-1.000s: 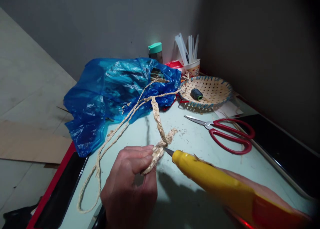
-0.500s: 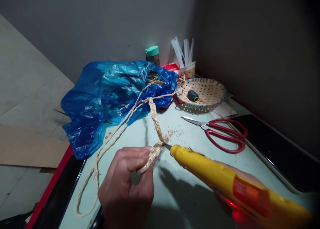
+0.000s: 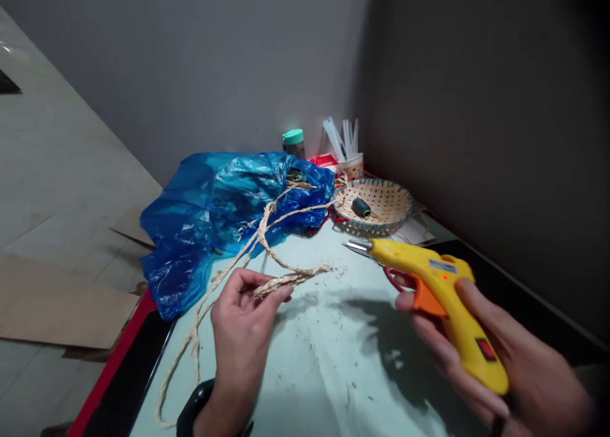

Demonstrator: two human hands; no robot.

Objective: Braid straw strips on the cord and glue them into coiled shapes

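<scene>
Between the thumb and fingers of my left hand (image 3: pixel 250 319) is the folded end of a braided straw cord (image 3: pixel 300 275), held above the table. From there the cord curves up and back, and long loose strands (image 3: pixel 210 297) trail to the left and toward the bag. My right hand (image 3: pixel 505 348) is wrapped around the handle of a yellow hot glue gun (image 3: pixel 438 291) with an orange trigger and a lit red light. Its metal nozzle points left, apart from the cord. Behind the glue gun, the scissors are mostly hidden; part of a red handle (image 3: pixel 393 279) shows.
A blue plastic bag (image 3: pixel 190 215) lies at the back left. Beside it stands a woven basket (image 3: pixel 386 202) holding a dark thread spool (image 3: pixel 361 207). Behind are a cup (image 3: pixel 352 165) of clear sticks and a green-lidded bottle (image 3: pixel 293 141). Small scraps dot the pale green table (image 3: pixel 305 373).
The glue gun has moved away from the cord to the right and turned, now showing its side and trigger. My left hand has tilted the braid flatter. The camera view has tipped upward.
</scene>
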